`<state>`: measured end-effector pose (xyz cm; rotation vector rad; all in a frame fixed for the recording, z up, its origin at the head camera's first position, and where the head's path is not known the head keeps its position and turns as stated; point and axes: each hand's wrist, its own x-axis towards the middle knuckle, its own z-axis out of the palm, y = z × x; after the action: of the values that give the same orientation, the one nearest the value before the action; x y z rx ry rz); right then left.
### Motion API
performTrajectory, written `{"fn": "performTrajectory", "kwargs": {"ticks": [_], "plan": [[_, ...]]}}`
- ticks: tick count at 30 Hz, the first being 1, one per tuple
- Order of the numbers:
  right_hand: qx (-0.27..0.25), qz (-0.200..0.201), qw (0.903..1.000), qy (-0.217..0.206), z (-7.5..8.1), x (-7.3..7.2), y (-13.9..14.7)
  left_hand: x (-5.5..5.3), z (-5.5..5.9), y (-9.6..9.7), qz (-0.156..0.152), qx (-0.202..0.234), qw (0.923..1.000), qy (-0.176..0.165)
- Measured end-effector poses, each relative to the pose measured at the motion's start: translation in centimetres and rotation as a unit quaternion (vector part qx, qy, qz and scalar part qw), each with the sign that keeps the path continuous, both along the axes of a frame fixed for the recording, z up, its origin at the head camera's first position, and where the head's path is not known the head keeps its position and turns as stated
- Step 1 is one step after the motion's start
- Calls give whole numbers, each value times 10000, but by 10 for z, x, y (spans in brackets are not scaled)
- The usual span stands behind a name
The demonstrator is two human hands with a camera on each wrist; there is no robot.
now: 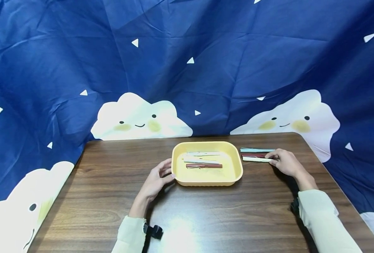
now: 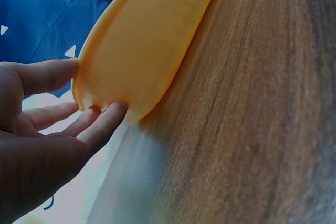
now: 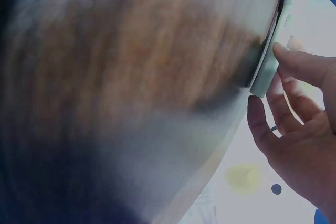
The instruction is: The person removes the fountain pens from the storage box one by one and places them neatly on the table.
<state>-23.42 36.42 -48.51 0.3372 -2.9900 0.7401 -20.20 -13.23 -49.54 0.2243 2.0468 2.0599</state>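
A shallow yellow tray point(image 1: 209, 183) sits at the middle of the table's far side. My left hand point(image 1: 155, 181) holds its left end, thumb and fingertips against the rim and outer wall point(image 2: 142, 40). Three capped pens lie crosswise in it: a pale one point(image 1: 203, 153), a white one point(image 1: 201, 161) and a dark red pen point(image 1: 204, 166). Right of the tray, my right hand point(image 1: 284, 162) pinches the end of a white pen point(image 1: 255, 159), pale along its barrel in the right wrist view point(image 3: 266, 72). Beside that lie a dark red pen point(image 1: 253, 155) and a light blue pen point(image 1: 257, 150).
The brown wood-grain table point(image 1: 224, 218) spreads out in front of the tray. A blue cloth point(image 1: 161, 63) with smiling white clouds hangs behind the table's far edge and down both sides. Black straps point(image 1: 152, 231) sit at the wrists.
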Motion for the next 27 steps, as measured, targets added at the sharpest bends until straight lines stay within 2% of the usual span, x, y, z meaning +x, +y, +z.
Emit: {"fn": "performTrajectory", "kwargs": {"ticks": [8,16,23,27], "plan": [[2,-129,9999,61,-2,-1,1,-1,0,1,-6,-68,10000,25],[-200,-325,9990,231,8,5,-5,0,3,1,1,-27,10000,39],[-582,-300,9955,683,20,9,-17,0,2,0,-13,65,10000,-4],[-1122,-275,9911,655,22,11,-26,0,1,0,-50,58,10000,46]]}}
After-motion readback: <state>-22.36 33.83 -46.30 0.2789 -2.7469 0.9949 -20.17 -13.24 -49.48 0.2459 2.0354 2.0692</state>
